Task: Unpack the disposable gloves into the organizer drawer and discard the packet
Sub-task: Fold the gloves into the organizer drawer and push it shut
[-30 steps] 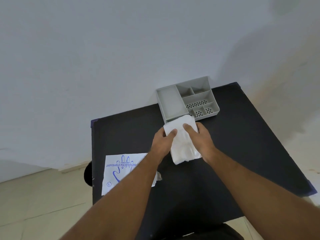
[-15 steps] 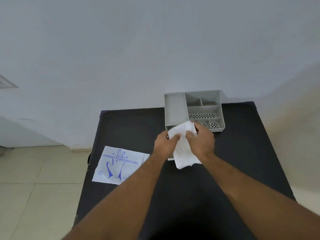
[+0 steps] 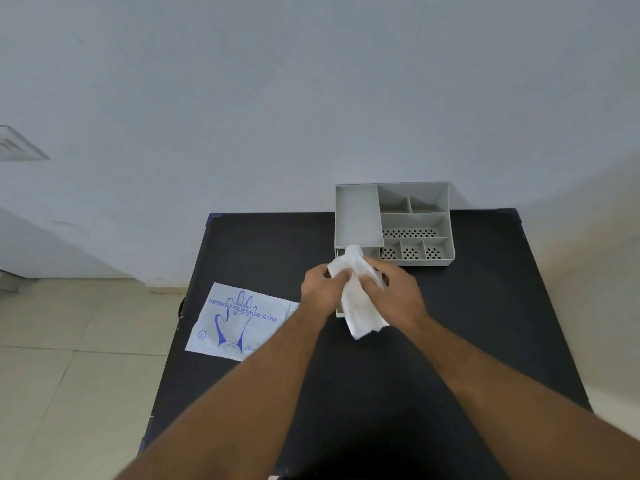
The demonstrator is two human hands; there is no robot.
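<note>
Glove stack (image 3: pixel 360 306) gripped in both hands (image 3: pixel 320 287) (image 3: pixel 394 294) — long axis toward the pulled-out organizer drawer (image 3: pixel 341 253) just beyond the fingers (image 3: pixel 369 271); empty packet (image 3: pixel 239 320) left.

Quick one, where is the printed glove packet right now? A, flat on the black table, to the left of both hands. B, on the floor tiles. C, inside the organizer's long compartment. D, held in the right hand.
A: the packet lies flat on the black table, left of the left hand, while both that hand and the right hand grip the white gloves.
</note>
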